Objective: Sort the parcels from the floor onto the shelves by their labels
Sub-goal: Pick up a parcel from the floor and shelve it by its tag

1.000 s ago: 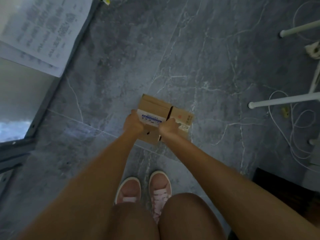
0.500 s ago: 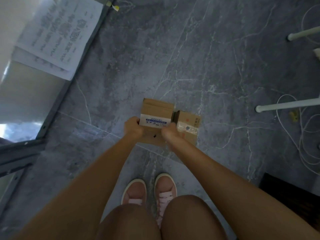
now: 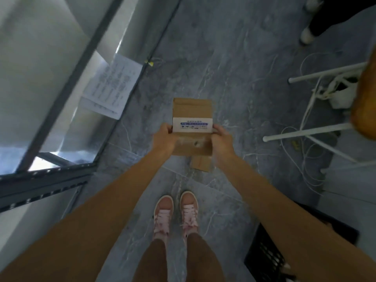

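Seen from above, a left hand [image 3: 162, 137] and a right hand [image 3: 221, 139] grip one cardboard parcel [image 3: 192, 110] by its two sides, fingers curled round the edges beside its white label [image 3: 192, 125]. A second parcel [image 3: 200, 162] lies on the grey floor [image 3: 234, 58] beneath, partly hidden. Two pink shoes [image 3: 163, 210] stand nearer.
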Tool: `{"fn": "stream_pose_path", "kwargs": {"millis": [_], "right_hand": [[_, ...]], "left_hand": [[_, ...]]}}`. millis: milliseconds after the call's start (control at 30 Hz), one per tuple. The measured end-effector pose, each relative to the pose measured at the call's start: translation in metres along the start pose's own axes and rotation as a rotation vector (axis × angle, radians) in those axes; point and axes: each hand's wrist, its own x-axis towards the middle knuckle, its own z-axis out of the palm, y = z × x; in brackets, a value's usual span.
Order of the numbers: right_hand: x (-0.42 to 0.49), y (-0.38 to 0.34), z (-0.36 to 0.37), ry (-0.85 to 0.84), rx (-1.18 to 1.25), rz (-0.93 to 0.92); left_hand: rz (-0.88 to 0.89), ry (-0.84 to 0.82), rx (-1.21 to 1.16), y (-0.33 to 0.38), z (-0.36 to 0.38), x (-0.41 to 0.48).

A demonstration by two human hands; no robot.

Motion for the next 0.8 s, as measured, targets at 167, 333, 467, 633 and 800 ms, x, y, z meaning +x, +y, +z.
{"fn": "stream_pose_path", "kwargs": {"millis": [167, 333, 467, 633, 800], "right_hand": [[-0.114, -0.098, -0.051, 0.005, 0.065, -0.169], [-0.211, -0.203, -0.094, -0.043, 0.165, -0.293], [-0.285, -0.281, -0.128, -0.096, 0.190, -0.408], [-0.370, -0.348, -0.165, -0.151, 0.354, -0.468], [-0.443, -0.398, -0.191, -0.267, 0.393, -0.655]], "left_hand": [[0.068, -0.011, -0.073, 0.105, -0.047, -0.111], [0.246, -0.008, -0.115, 0.222, -0.105, -0.201], [0.474, 0.106, -0.035, 0.312, -0.154, -0.269], [0.648, 0.051, -0.113, 0.395, -0.202, -0.359], [0.748, -0.065, -0.286, 0.437, -0.243, -0.437]]}}
